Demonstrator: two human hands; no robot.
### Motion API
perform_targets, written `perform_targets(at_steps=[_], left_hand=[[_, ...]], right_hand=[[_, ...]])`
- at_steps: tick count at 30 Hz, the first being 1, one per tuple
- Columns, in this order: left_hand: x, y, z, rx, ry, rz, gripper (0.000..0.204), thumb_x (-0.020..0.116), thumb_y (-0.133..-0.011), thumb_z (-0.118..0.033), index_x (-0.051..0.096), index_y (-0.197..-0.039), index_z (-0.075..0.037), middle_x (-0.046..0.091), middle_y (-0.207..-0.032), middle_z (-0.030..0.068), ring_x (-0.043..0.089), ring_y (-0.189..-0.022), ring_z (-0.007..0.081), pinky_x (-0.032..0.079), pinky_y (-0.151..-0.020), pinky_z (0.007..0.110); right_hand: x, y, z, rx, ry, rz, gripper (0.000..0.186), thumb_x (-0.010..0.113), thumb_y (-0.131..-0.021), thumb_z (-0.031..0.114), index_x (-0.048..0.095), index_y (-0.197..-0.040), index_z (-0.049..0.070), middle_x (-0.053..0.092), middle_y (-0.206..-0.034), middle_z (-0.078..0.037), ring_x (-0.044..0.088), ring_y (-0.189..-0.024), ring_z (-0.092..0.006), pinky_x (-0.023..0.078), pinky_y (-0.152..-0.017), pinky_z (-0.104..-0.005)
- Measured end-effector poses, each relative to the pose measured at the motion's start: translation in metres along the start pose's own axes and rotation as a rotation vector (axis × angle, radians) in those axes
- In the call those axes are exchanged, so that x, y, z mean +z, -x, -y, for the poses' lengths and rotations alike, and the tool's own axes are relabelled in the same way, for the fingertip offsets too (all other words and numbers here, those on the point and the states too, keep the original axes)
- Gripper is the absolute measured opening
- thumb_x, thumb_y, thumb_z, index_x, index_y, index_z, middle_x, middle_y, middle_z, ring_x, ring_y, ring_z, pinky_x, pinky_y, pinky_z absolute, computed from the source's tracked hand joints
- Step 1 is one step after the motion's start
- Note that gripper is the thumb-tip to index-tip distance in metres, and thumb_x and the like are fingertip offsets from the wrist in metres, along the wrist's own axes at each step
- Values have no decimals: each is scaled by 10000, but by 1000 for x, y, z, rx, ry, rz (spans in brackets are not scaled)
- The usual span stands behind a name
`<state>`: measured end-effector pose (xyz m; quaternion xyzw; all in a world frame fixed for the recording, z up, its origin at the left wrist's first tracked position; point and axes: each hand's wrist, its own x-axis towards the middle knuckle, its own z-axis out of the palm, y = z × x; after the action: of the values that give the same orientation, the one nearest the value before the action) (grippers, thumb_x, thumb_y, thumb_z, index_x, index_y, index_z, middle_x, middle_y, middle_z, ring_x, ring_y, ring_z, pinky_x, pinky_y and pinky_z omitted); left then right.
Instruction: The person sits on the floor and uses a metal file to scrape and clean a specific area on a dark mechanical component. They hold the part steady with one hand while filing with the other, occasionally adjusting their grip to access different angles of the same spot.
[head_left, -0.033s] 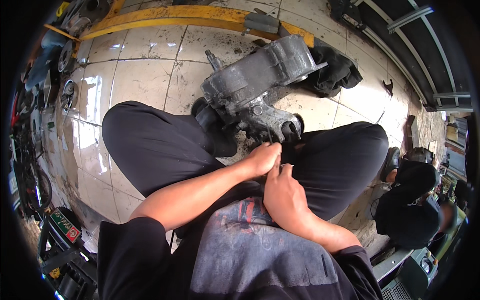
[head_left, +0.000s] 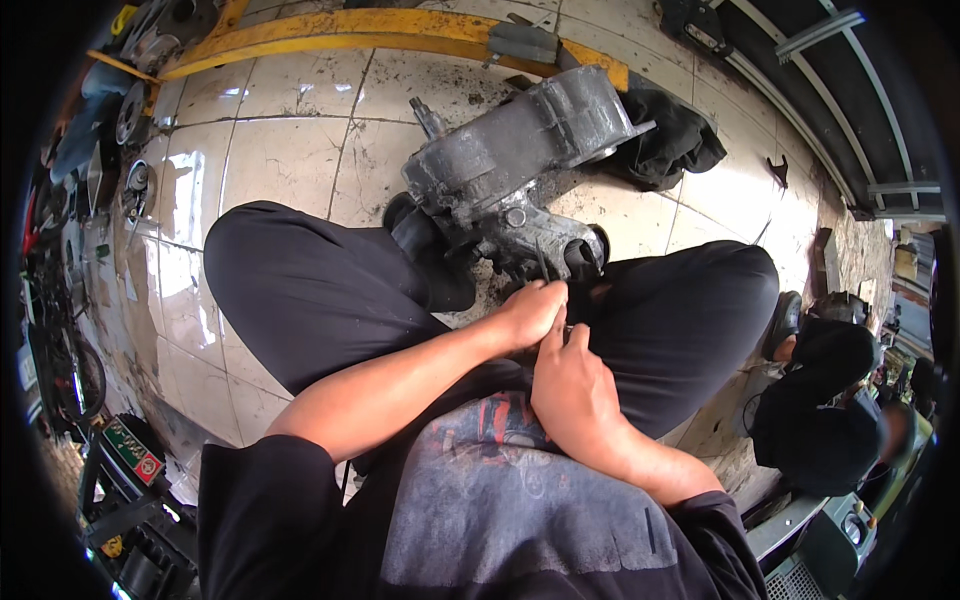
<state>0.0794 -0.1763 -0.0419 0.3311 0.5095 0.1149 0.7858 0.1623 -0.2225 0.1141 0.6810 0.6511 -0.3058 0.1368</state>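
Observation:
A greasy grey metal gear housing [head_left: 520, 140] lies on the floor between my legs, its narrower end toward me. My left hand [head_left: 533, 312] is closed in front of that end. From its fingers a thin dark metal rod [head_left: 542, 260] runs up to the housing's open, rounded end; its tip is lost against the dark metal. My right hand [head_left: 575, 385] is closed just behind and below the left, fingertips almost touching it. A small bit of metal shows at its fingers, but what it grips is mostly hidden.
A yellow metal beam [head_left: 330, 35] crosses the floor at the far side. Dark cloth [head_left: 670, 145] lies behind the housing. Metal parts [head_left: 135, 185] line the left. Another person [head_left: 820, 420] sits at the right, near a green machine [head_left: 840, 535].
Both my hands have shifted very slightly away from me and to the right. The housing stays nearly in place.

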Motion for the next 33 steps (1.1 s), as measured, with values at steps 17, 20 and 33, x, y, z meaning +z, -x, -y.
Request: perform_targets(at_steps=[17, 20, 33], left_hand=[[-22, -18, 1, 1, -64, 11, 283, 491, -977, -205, 599, -777, -37, 610, -736, 66, 573, -682, 155, 473, -628, 346], [-18, -12, 7, 154, 22, 58, 280, 508, -981, -197, 597, -772, -33, 615, -743, 63, 576, -684, 152, 479, -637, 338], [-23, -19, 19, 456, -618, -23, 285, 534, -951, -262, 655, -865, -20, 694, -872, 245, 682, -857, 370, 523, -786, 492]], right_hand=[[26, -19, -5, -96, 230, -119, 582, 566, -941, 99, 480, -1465, -139, 623, -1006, -195, 741, -654, -234, 602, -519, -305], [29, -17, -6, -93, 191, -144, 595, 575, -934, 100, 478, -1472, -136, 622, -1010, -198, 737, -639, -229, 600, -516, -301], [39, -10, -9, -107, 126, -221, 505, 589, -938, 95, 525, -1395, -112, 609, -998, -197, 731, -635, -268, 609, -526, -347]])
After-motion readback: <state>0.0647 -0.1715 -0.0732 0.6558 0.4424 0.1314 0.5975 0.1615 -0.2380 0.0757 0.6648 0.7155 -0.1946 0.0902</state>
